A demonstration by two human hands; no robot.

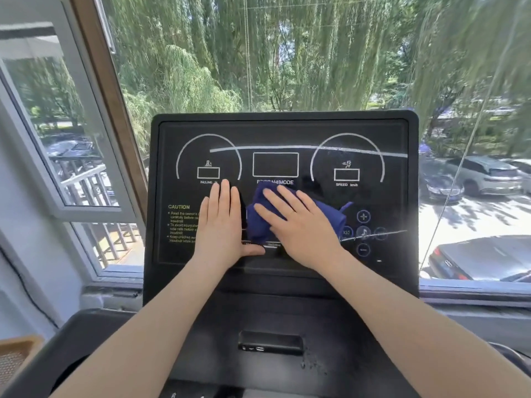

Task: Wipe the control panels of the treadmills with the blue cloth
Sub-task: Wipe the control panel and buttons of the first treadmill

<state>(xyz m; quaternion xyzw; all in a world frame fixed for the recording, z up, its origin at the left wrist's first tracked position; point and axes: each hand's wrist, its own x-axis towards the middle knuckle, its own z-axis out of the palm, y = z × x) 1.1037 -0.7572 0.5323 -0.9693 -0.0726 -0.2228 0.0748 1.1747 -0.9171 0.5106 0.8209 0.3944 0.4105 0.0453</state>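
Observation:
The treadmill's black control panel (283,133) faces me, with white dial outlines, INCLINE, PROGRAM/MODE and SPEED labels and a CAUTION text at its lower left. A crumpled blue cloth (258,216) lies on the panel's middle, under my right hand (298,225), which presses flat on it with fingers spread. My left hand (221,222) rests flat on the panel just left of the cloth, fingers together, thumb along the panel's lower edge, holding nothing.
Round touch buttons (363,232) sit at the panel's lower right. Below the panel is the black console with a small recessed slot (270,343). A large window shows trees and parked cars; an opened window sash (57,139) stands at the left. A wooden object (17,354) is at the lower left.

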